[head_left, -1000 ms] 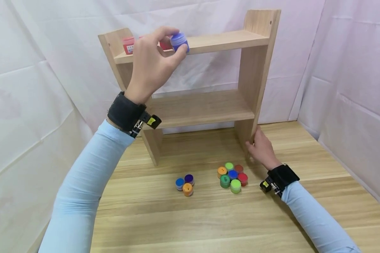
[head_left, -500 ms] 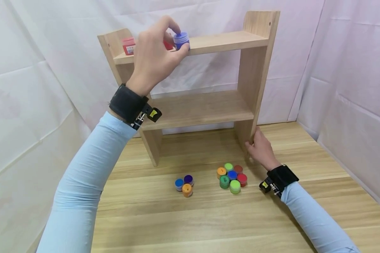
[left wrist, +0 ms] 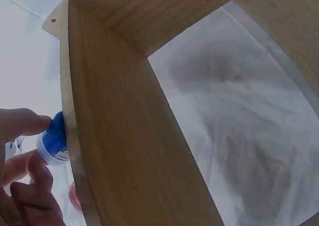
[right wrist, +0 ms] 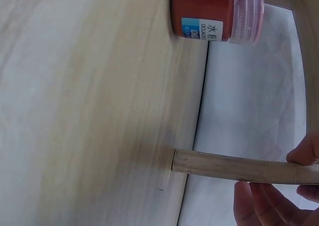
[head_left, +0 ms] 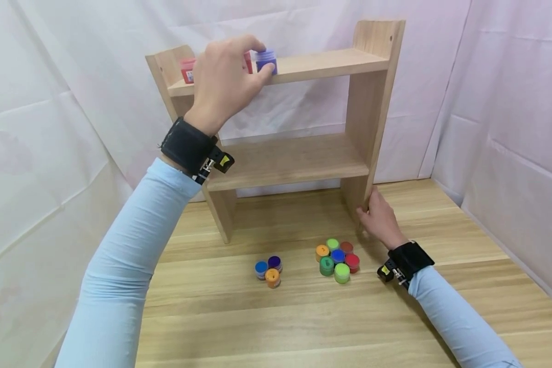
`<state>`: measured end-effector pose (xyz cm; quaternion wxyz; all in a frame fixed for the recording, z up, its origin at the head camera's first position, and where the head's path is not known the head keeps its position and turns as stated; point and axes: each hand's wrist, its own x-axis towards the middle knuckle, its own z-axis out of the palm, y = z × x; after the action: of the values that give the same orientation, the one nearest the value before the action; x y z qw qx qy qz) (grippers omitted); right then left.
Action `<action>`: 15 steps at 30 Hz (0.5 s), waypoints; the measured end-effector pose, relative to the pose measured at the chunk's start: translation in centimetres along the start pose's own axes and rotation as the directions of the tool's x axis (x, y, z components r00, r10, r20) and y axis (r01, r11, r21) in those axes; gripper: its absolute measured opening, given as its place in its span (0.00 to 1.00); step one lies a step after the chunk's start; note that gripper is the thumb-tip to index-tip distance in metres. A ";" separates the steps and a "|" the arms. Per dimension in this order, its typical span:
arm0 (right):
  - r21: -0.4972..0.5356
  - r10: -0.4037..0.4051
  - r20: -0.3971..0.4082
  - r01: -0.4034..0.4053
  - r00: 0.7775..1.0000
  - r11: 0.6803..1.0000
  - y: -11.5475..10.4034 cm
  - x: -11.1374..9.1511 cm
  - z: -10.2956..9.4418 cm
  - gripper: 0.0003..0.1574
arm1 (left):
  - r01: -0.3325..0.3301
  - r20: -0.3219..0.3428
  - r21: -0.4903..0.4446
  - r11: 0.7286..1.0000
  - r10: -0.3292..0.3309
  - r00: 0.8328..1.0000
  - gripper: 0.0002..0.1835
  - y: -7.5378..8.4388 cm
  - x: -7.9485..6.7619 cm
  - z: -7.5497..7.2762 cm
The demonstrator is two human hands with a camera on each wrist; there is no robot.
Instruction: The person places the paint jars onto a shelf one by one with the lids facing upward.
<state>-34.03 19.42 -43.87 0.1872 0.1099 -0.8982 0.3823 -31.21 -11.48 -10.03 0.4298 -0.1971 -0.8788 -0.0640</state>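
My left hand (head_left: 227,76) pinches a small blue paint jar (head_left: 267,64) between thumb and fingers, upright at the front of the wooden rack's top shelf (head_left: 331,61). In the left wrist view the blue jar (left wrist: 55,141) meets the top shelf's edge. Just left of it is a red jar (head_left: 247,62), partly behind my fingers; another red jar (head_left: 187,71) stands at the shelf's left end. Low on the rack, my right hand (head_left: 381,217) grips the right side panel (right wrist: 239,167), thumb on one face and fingers on the other.
On the table before the rack stand a blue jar (head_left: 261,269), a purple jar (head_left: 274,262) and an orange jar (head_left: 272,277), grouped together. Close to my right hand is a cluster of several jars, including a light green one (head_left: 342,272). White cloth (head_left: 510,102) hangs around the table.
My left hand has moved slightly right with the blue jar, which has gone from tilted to upright at the top shelf. My right hand keeps its hold on the side panel.
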 end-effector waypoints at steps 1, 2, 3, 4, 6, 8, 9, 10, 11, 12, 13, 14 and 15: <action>0.002 0.000 0.001 0.000 1.000 1.000 0.0 0.0 0.0 0.45 | 0.004 0.011 0.001 1.000 -0.004 1.000 0.25 0.0 0.0 0.1; 0.002 0.000 0.003 0.000 1.000 1.000 0.1 -0.1 0.1 0.45 | 0.007 0.021 0.000 1.000 -0.007 1.000 0.26 0.0 0.0 0.3; 0.005 -0.003 0.004 0.003 1.000 1.000 0.2 -0.1 0.1 0.45 | 0.007 0.031 0.001 1.000 -0.007 1.000 0.26 0.0 0.1 0.4; 0.003 -0.004 0.002 0.004 1.000 1.000 0.2 -0.2 0.2 0.45 | 0.007 0.038 0.002 1.000 -0.007 0.999 0.26 0.0 0.1 0.5; 0.000 -0.008 -0.002 0.008 1.000 1.000 0.3 -0.2 0.2 0.45 | 0.002 0.054 0.004 1.000 -0.003 0.999 0.26 0.0 0.1 0.7; -0.005 -0.015 -0.008 0.015 1.000 1.000 0.4 -0.2 0.2 0.45 | -0.002 0.076 0.013 1.000 0.000 0.997 0.27 0.0 0.2 0.8; -0.007 -0.017 -0.010 0.017 1.000 1.000 0.4 -0.2 0.2 0.45 | -0.001 0.087 0.021 1.000 -0.001 0.996 0.27 0.0 0.2 0.8; -0.010 -0.019 -0.012 0.019 1.000 1.000 0.4 -0.1 0.2 0.45 | 0.001 0.098 0.028 1.000 -0.003 0.995 0.27 0.0 0.3 0.9; -0.011 -0.020 -0.013 0.020 1.000 1.000 0.4 -0.1 0.1 0.45 | 0.003 0.110 0.036 0.999 -0.007 0.994 0.27 0.0 0.3 0.9; -0.013 -0.020 -0.013 0.019 1.000 1.000 0.4 -0.1 0.1 0.45 | 0.006 0.121 0.045 0.999 -0.011 0.993 0.28 0.1 0.4 0.9; -0.014 -0.020 -0.014 0.020 1.000 1.000 0.4 0.0 0.1 0.45 | 0.008 0.130 0.057 0.998 -0.015 0.991 0.28 0.1 0.4 0.8; -0.012 -0.019 -0.013 0.019 1.000 1.000 0.4 0.0 0.1 0.45 | 0.007 0.138 0.070 0.998 -0.016 0.990 0.28 0.1 0.5 0.8; -0.010 -0.017 -0.010 0.017 1.000 1.000 0.4 0.0 0.0 0.45 | 0.006 0.148 0.082 0.997 -0.018 0.989 0.28 0.2 0.5 0.8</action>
<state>-34.14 19.64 -44.12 0.1956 0.1148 -0.8980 0.3770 -32.02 -10.94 -10.13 0.3705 -0.1784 -0.9114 -0.0157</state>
